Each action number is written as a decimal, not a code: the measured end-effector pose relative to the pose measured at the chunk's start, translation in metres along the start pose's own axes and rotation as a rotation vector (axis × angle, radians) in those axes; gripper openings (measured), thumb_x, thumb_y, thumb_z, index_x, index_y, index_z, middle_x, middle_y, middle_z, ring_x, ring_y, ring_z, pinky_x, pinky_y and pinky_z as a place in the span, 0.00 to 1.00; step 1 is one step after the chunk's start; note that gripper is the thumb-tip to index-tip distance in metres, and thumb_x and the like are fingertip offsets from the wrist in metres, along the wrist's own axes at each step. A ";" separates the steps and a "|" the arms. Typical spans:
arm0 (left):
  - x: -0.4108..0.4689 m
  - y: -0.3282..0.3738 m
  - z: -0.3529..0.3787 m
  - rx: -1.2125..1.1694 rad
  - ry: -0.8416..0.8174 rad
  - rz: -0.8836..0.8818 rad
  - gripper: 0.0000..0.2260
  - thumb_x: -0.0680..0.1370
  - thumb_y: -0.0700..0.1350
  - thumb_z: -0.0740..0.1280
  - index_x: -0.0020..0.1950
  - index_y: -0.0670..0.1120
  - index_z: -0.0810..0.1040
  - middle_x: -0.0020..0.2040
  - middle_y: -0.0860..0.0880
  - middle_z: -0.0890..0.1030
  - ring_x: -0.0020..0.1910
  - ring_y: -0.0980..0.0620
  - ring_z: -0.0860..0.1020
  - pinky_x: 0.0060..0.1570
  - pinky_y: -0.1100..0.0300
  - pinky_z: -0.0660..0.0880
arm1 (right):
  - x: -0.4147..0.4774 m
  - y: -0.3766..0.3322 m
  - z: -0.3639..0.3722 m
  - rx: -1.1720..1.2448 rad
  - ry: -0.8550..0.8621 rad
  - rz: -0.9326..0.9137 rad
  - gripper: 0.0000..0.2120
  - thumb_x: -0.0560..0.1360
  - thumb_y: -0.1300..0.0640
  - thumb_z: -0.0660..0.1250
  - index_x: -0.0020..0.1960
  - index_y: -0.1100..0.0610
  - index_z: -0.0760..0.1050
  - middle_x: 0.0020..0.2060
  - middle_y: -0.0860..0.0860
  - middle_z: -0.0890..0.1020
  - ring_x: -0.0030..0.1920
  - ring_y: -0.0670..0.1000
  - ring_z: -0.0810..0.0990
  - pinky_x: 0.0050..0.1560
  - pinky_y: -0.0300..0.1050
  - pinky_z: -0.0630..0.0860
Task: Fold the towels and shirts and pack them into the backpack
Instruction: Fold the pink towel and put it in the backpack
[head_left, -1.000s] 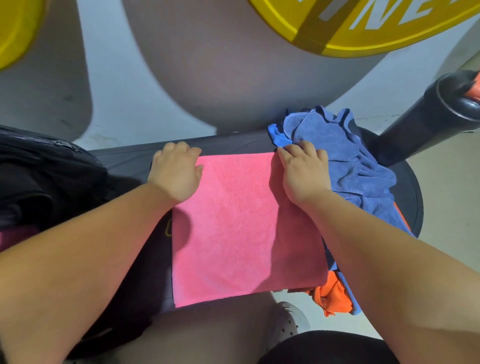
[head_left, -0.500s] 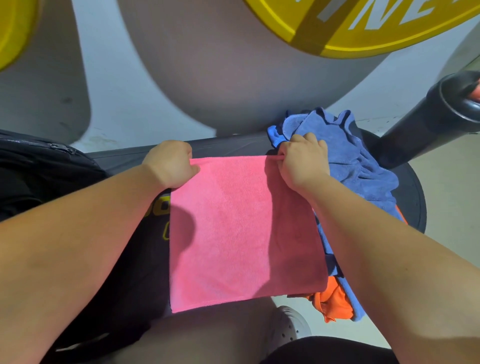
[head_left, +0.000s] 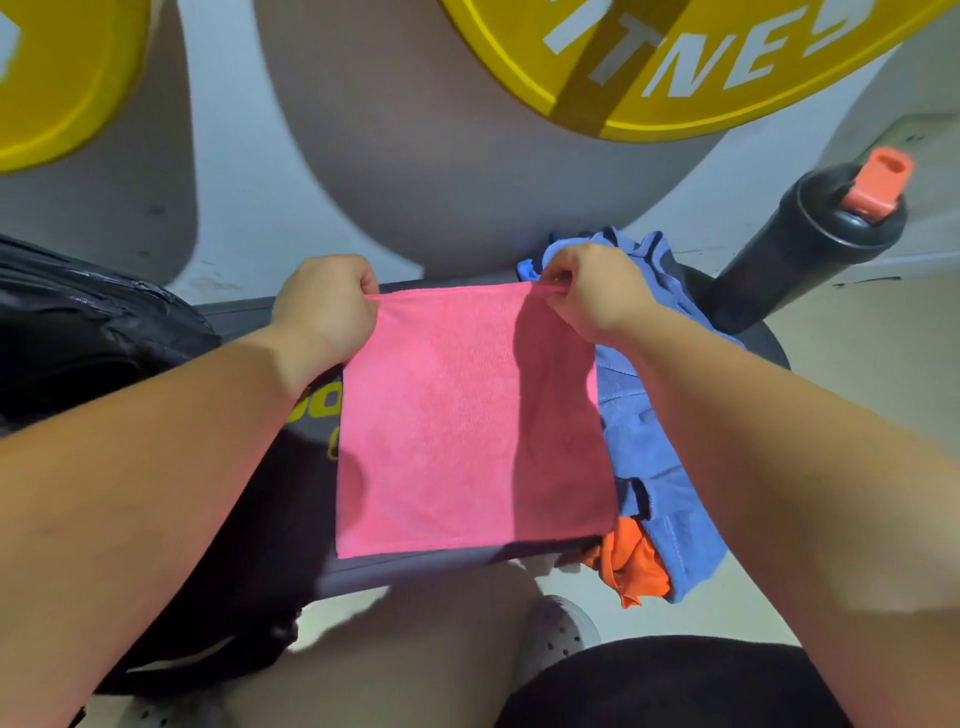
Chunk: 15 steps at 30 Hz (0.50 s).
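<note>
A pink towel (head_left: 467, 421) lies spread on a dark bench (head_left: 415, 569) in front of me. My left hand (head_left: 324, 306) grips its far left corner, and my right hand (head_left: 592, 291) pinches its far right corner, with the far edge pulled taut and lifted. A crumpled blue cloth (head_left: 644, 431) lies to the right, partly under the towel and my right arm. An orange cloth (head_left: 631, 564) pokes out beneath it. A black backpack (head_left: 83, 327) sits at the left, partly hidden by my left arm.
A black bottle with an orange cap (head_left: 810, 234) stands at the right behind the bench. Yellow weight plates (head_left: 701, 67) lean against the wall ahead. A dark garment with yellow print (head_left: 311, 415) lies under the towel. My knee and white shoe (head_left: 556, 631) are below.
My hands went from pressing flat on the towel's far corners to gripping them. The far edge has lifted and the towel's near edge has slid away from me on the bench.
</note>
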<state>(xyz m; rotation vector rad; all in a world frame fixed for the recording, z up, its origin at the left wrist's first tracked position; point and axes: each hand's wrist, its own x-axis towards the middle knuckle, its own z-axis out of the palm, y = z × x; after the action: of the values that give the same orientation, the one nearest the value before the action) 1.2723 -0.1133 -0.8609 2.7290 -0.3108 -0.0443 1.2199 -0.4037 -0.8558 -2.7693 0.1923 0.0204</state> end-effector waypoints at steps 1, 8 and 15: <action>-0.007 0.001 -0.003 -0.014 0.001 0.003 0.06 0.73 0.39 0.67 0.42 0.49 0.80 0.42 0.47 0.81 0.47 0.41 0.78 0.43 0.57 0.69 | -0.007 -0.001 -0.005 0.003 -0.015 0.014 0.09 0.71 0.61 0.66 0.48 0.51 0.81 0.41 0.48 0.82 0.46 0.55 0.81 0.43 0.45 0.73; -0.083 -0.007 -0.023 -0.051 -0.047 0.139 0.06 0.72 0.40 0.70 0.42 0.51 0.83 0.38 0.53 0.79 0.42 0.46 0.78 0.45 0.52 0.76 | -0.082 0.002 -0.026 0.101 -0.177 0.110 0.09 0.68 0.55 0.75 0.34 0.48 0.75 0.32 0.45 0.80 0.34 0.49 0.77 0.34 0.40 0.70; -0.153 -0.026 -0.013 -0.012 -0.093 0.267 0.08 0.70 0.36 0.72 0.42 0.48 0.84 0.43 0.49 0.81 0.44 0.42 0.79 0.45 0.49 0.78 | -0.146 0.003 -0.015 -0.025 -0.272 0.061 0.03 0.70 0.56 0.75 0.44 0.53 0.84 0.41 0.48 0.85 0.43 0.51 0.82 0.47 0.46 0.79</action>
<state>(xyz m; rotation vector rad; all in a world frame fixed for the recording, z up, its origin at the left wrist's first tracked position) 1.1291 -0.0514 -0.8611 2.6543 -0.6958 -0.0985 1.0745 -0.3923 -0.8371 -2.7479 0.2051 0.4145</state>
